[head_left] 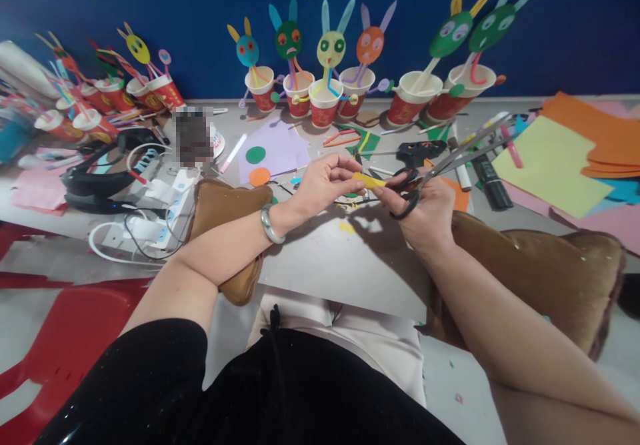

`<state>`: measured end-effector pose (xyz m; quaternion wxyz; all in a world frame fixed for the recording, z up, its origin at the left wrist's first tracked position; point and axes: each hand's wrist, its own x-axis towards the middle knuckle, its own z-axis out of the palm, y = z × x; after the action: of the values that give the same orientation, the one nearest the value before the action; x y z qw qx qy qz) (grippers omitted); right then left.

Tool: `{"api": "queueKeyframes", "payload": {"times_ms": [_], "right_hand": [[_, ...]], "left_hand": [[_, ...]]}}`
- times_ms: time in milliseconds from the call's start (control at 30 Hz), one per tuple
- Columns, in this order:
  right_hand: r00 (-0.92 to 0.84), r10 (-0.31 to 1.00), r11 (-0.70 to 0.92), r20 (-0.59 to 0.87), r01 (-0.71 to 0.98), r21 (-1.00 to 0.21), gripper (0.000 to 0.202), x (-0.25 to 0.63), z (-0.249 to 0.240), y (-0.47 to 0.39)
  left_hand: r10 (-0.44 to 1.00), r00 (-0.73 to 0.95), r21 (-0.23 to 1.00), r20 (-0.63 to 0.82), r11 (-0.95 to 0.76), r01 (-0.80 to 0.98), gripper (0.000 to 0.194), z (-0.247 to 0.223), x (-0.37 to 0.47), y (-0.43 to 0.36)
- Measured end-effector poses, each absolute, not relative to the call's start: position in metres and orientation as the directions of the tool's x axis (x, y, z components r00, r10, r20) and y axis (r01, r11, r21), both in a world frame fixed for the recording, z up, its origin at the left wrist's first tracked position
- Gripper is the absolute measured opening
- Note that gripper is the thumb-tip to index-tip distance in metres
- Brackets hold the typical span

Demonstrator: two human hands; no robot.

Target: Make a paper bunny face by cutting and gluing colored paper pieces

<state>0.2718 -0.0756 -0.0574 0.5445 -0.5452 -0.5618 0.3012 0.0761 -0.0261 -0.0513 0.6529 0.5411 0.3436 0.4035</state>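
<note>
My left hand, a bracelet at its wrist, pinches one end of a small yellow paper piece above the table. Opposite it, my right hand is closed on a pair of scissors. The black handles lie by its thumb and fingers, while the metal blades point away to the upper right. My right thumb and fingertips meet the other end of the yellow paper. Small yellow scraps lie on the table below. An orange paper circle and a green paper circle rest left of my hands.
Paper cups with paper rabbit figures line the blue wall. At right are coloured paper sheets, a black marker and a black glue gun. A power strip with cables stands left. Brown cushions flank the table's front edge.
</note>
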Motion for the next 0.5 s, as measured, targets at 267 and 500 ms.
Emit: {"api": "queueKeyframes", "payload": {"times_ms": [267,500], "right_hand": [[0.192,0.949,0.202,0.250,0.236,-0.950,0.048,0.2721,-0.0559,-0.0757],[0.179,0.916,0.279,0.359,0.356,-0.892,0.051,0.2719,-0.0570,-0.0779]], "left_hand": [[0.879,0.473,0.983,0.067,0.023,-0.183,0.058,-0.0587,0.0763,-0.0256],[0.868,0.495,0.988,0.032,0.048,-0.148,0.067,-0.0565,0.0767,-0.0280]]}}
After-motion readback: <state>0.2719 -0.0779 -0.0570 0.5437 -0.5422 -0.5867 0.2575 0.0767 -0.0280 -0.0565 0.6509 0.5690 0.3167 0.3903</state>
